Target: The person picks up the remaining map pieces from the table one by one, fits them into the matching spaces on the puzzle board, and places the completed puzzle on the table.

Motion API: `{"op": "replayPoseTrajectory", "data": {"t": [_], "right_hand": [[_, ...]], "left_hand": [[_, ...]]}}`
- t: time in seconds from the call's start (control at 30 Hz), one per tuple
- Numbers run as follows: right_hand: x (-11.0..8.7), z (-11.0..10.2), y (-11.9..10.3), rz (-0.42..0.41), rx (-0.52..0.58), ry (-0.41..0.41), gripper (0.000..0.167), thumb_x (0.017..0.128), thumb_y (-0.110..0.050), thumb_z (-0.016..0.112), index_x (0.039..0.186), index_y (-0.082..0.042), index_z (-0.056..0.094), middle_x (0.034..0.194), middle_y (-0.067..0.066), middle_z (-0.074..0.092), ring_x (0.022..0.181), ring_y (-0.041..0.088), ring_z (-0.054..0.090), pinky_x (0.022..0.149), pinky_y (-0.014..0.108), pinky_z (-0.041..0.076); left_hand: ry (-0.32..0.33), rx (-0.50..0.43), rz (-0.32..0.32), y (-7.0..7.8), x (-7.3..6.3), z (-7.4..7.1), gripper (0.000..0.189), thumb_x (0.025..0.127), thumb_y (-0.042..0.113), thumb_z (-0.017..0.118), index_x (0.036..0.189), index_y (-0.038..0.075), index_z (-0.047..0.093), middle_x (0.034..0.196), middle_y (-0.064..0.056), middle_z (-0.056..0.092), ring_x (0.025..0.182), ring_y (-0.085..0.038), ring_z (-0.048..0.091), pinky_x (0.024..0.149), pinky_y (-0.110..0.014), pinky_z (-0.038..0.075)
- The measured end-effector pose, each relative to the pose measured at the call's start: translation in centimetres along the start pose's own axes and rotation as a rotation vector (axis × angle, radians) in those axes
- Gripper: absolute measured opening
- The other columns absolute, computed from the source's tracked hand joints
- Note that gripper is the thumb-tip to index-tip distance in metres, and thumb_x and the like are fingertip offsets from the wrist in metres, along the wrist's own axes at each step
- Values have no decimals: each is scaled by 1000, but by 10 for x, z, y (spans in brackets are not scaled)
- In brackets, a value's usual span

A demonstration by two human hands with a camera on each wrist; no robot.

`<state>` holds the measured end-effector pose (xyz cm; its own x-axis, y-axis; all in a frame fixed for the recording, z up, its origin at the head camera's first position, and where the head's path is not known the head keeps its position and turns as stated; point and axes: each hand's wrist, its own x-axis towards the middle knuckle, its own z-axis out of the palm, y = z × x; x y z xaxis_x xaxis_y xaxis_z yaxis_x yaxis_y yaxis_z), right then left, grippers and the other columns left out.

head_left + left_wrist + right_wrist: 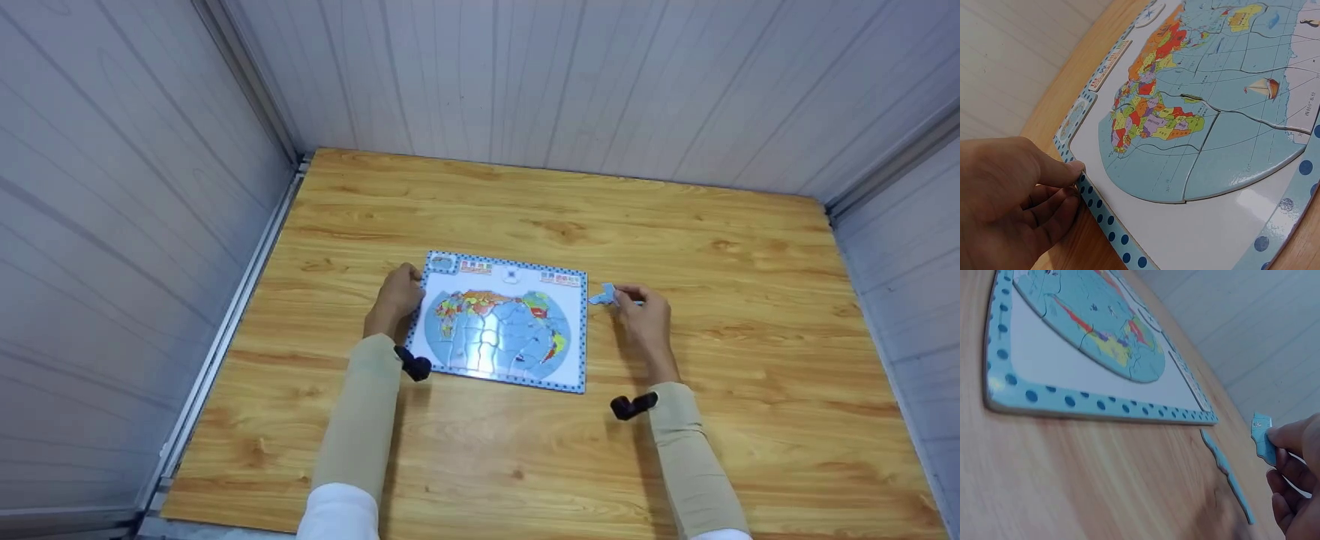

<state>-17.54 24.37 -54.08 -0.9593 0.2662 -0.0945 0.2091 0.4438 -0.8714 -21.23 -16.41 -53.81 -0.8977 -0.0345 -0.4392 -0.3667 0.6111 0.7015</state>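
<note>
Walls: pale, streaked panels around the table's back and sides (525,75).
Table: yellow-brown wood grain (517,465).
Sleeves: tan, pulled over both forearms (360,424); white cloth at the lower ends.
Puzzle board: on the table near its middle, between the 2 hands; white ground (1196,230), pale blue border with dark blue dots.
World map: wide oval filling most of the board (499,334); pale blue sea, land in red, orange, yellow, green and purple. Curving seams part the pieces. Bright glare low in the middle, head view.
Left hand: at the board's left edge (397,296); thumb tip on the dotted border, other fingers bent in at the side, gripping the edge.
Right hand: just right of the board (646,315); thumb and fingers pinch a small piece.
Corner picture: small map on a rounded tile (1075,119), by the lettered strip (1111,66).
Loose piece: pale blue, long, wavy-edged (1227,475); lies on the table beside the board's right edge.
Held piece: small, pale blue, notched, faint drawing on its face (1261,437); above the table.
Sailboat: brown hull, pale sails, printed on the sea (1264,88).
</note>
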Motion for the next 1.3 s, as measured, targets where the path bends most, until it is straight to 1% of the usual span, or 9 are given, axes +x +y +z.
{"op": "replayPoseTrajectory", "data": {"t": [0.07, 0.27, 0.33, 0.57, 0.83, 1.0, 1.17, 1.3], "right_hand": [[1, 3, -5, 2, 27, -1, 23, 94, -23, 61, 109, -7, 69, 103, 10, 63, 90, 17, 55, 68, 21, 46], [4, 9, -18, -4, 54, -16, 22, 93, -22, 61, 109, -9, 68, 103, 8, 62, 92, 17, 55, 76, 29, 47], [4, 11, -20, -13, 63, -24, 22, 93, -23, 62, 109, -9, 68, 102, 8, 62, 91, 17, 55, 75, 30, 48], [4, 22, -27, -83, 87, -45, 24, 93, -23, 62, 109, -7, 69, 101, 8, 63, 91, 17, 55, 72, 25, 46], [3, 37, -34, -81, 78, -118, 23, 93, -26, 61, 109, -10, 68, 102, 7, 61, 92, 18, 54, 72, 25, 46], [3, 46, -34, -93, 89, -144, 22, 93, -23, 62, 107, -8, 68, 101, 8, 62, 92, 19, 55, 71, 26, 47], [6, 55, -33, -108, 67, -159, 20, 92, -21, 63, 106, -8, 69, 101, 9, 64, 92, 18, 55, 72, 25, 46], [7, 61, -33, -130, 49, -170, 18, 92, -19, 63, 104, -7, 70, 101, 9, 65, 92, 18, 55, 73, 26, 45]], "left_hand": [[-2, -1, -5, 0, 0, 0, 28, 96, 10, 47, 124, 7, 46, 121, -13, 51, 108, -26, 50, 96, -41, 43], [2, 6, -1, 1, 1, 0, 28, 97, 10, 47, 124, 7, 46, 122, -14, 52, 110, -26, 51, 97, -42, 44], [-1, 5, -2, 1, 1, 0, 28, 97, 10, 46, 124, 7, 46, 123, -14, 51, 110, -27, 51, 97, -42, 44], [-6, -14, -5, 1, -1, 0, 28, 98, 10, 45, 125, 7, 45, 122, -14, 52, 110, -27, 52, 97, -42, 44], [5, -25, 18, -1, 0, 1, 27, 96, 9, 49, 123, 6, 46, 119, -14, 52, 109, -27, 51, 97, -43, 43], [-7, -36, 4, 0, -1, 0, 28, 97, 10, 47, 124, 7, 46, 119, -13, 52, 109, -27, 52, 97, -43, 43], [-17, -58, -24, 2, -3, -1, 28, 98, 11, 47, 126, 8, 45, 120, -12, 52, 110, -27, 52, 96, -43, 44], [-20, -51, -19, 2, -3, -1, 30, 98, 11, 47, 127, 7, 45, 120, -13, 52, 110, -27, 52, 97, -43, 44]]}}
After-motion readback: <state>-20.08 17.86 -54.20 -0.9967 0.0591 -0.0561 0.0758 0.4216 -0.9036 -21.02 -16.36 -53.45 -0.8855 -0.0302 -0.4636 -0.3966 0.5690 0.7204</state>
